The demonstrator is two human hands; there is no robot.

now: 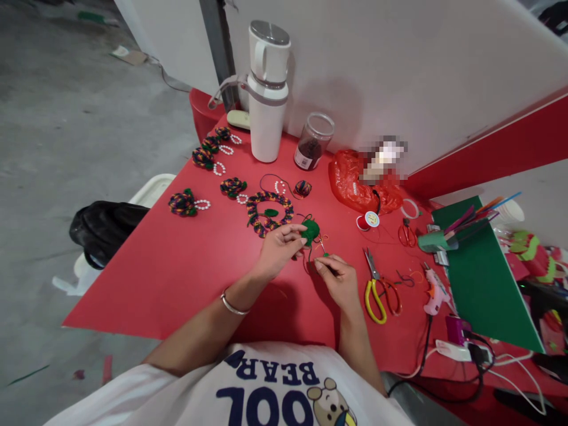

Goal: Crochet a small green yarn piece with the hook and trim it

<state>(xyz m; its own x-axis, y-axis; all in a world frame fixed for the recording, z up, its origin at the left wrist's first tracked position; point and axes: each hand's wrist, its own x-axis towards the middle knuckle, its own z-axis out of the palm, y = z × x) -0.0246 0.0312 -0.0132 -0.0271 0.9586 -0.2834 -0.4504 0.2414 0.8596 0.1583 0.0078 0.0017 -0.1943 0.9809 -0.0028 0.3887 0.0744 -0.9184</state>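
Note:
My left hand [280, 248] is closed at the near edge of a small ball of green yarn [310, 231], thumb and fingers against it. A strand of green yarn hangs from it toward my right hand [339, 278]. That hand is pinched round what looks like a crochet hook [322, 244], its thin metal shaft pointing up toward the ball, with a bit of green yarn at its base. Just beyond my left hand lies a braided multicoloured yarn ring [252, 208] with a green leaf [271, 213] inside. A multicoloured yarn ball [303, 188] rests farther back.
Yarn flowers with bead loops [182, 203] lie at left. A white bottle [267, 124], a jar [313, 142] and a red plastic bag [348, 180] stand along the wall. Rightward are a thread spool [367, 220], scissors [375, 290], a glue gun [435, 291] and a power strip [452, 350].

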